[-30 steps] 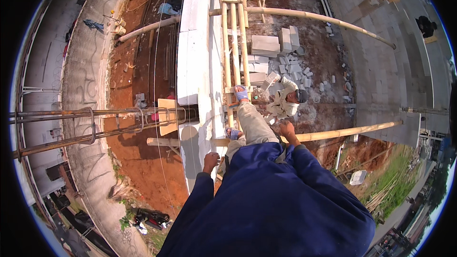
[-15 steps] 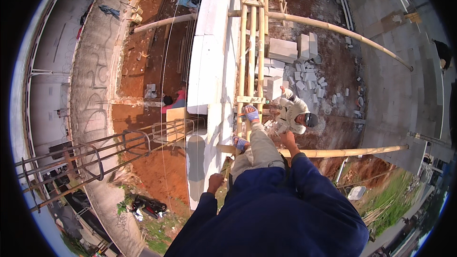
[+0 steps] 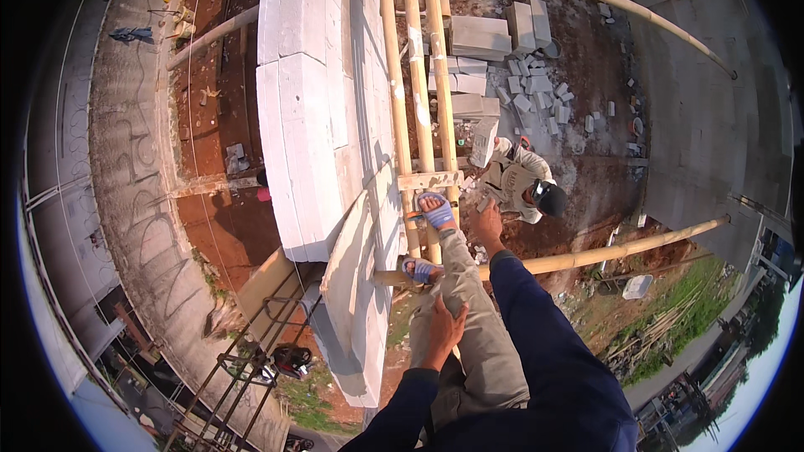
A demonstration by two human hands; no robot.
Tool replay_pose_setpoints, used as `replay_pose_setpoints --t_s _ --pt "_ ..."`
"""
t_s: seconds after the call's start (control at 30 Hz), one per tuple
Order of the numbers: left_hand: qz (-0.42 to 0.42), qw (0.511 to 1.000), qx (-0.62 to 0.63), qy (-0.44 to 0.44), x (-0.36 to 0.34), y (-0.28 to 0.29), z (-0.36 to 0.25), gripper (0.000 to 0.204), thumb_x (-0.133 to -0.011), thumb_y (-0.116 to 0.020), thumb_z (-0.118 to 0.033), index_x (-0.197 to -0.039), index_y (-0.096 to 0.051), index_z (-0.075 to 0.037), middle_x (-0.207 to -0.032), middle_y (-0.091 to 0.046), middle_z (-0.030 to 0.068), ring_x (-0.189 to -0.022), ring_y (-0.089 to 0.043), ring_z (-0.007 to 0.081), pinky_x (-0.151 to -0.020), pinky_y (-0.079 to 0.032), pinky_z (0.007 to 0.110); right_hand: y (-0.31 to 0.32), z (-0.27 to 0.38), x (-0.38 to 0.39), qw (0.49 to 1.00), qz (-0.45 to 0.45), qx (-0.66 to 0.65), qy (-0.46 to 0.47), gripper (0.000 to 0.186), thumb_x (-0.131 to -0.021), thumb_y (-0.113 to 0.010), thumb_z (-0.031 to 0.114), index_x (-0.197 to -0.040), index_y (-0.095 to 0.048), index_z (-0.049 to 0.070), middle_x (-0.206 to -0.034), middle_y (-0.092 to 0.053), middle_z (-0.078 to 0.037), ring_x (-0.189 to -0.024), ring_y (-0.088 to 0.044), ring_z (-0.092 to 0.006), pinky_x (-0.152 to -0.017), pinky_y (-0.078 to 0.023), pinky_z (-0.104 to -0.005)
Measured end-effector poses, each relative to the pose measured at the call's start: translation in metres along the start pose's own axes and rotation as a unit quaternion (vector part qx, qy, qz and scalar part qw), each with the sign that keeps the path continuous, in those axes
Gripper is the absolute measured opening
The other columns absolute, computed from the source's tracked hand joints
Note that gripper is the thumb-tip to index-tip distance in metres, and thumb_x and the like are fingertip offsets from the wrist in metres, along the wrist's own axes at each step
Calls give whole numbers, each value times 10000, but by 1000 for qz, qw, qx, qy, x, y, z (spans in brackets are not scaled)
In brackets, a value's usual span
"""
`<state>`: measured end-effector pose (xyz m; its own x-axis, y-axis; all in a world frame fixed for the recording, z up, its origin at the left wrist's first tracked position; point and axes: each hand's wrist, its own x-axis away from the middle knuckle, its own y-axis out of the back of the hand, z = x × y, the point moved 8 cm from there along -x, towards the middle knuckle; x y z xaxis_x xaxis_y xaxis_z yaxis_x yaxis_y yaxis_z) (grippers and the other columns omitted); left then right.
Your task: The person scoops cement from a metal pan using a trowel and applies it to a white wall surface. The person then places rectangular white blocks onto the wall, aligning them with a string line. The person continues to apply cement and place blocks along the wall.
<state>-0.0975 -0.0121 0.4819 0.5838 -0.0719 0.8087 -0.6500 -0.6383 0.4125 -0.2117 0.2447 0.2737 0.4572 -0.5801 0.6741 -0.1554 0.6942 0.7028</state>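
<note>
My left hand point(image 3: 445, 331) hovers above my trouser leg, its fingers stretched and thumb apart, holding nothing. Out to the right, my right hand point(image 3: 487, 224) reaches down toward a co-worker point(image 3: 519, 182), its fingers looking extended; a small greyish patch at the fingertips is too unclear to name. That person, in a light top and dark cap, stands below the scaffold. A pale block point(image 3: 484, 142) is beside the co-worker's arm, apart from my hand. My sandalled feet point(image 3: 435, 211) are on bamboo poles point(image 3: 423, 125) with a wooden crosspiece point(image 3: 430, 180).
A white block wall point(image 3: 293, 117) runs along the scaffold's left. Steel rebar point(image 3: 243, 360) juts out at lower left. Horizontal bamboo poles point(image 3: 603, 255) cross on the right. Stacked blocks point(image 3: 477, 38) and broken pieces point(image 3: 536, 88) lie on the ground far below.
My left hand has come forward and right, its fingers spreading. My right hand has moved slightly forward and left. The view has shifted, and the co-worker leans nearer with the block close by.
</note>
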Motion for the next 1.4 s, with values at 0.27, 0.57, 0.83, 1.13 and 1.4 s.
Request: replay_pose_setpoints --t_s 0.27,0.57,0.83,1.13,1.4 --pt "-113 992 -47 -17 -40 17 -56 676 -917 -795 -330 -1416 -508 24 -1291 -602 277 -1155 -648 466 -972 -558 522 -116 -8 -85 988 109 107 -39 748 -902 -734 504 -1437 -585 3 -1451 -612 -287 -1331 -608 -473 -1103 -511 -528" --pt "-89 993 -62 39 -50 9 -62 639 -884 -783 -308 -1398 -559 0 -1254 -629 259 -1106 -667 467 -942 -541 544 -263 -150 -11 880 443 160 61 658 -1017 -580 587 -1355 -725 41 -1412 -697 -230 -1299 -655 -453 -1113 -498 -506" --pt "-40 991 -112 69 -54 -5 -46 674 -912 -708 -409 -1433 -554 -10 -1285 -635 249 -1107 -676 453 -971 -484 608 -166 -71 21 920 325 217 42 405 -969 -605 292 -1198 -789 13 -1277 -753 -246 -1238 -720 -395 -1040 -578 -472" --pt "-20 981 -189 33 -44 -13 -67 538 -956 -661 -371 -1350 -559 -19 -1222 -645 221 -986 -714 441 -911 -513 580 -190 -148 74 896 442 -35 -10 680 -911 -691 561 -1286 -754 -2 -1350 -734 -231 -1275 -702 -371 -1066 -537 -468" --pt "-66 977 -203 8 -52 -21 -50 402 -1005 -625 -343 -1266 -599 -38 -1152 -660 193 -946 -719 408 -862 -533 546 -118 -65 85 918 344 113 -164 729 -837 -718 557 -1329 -753 21 -1409 -722 -177 -1317 -690 -333 -1081 -546 -432"
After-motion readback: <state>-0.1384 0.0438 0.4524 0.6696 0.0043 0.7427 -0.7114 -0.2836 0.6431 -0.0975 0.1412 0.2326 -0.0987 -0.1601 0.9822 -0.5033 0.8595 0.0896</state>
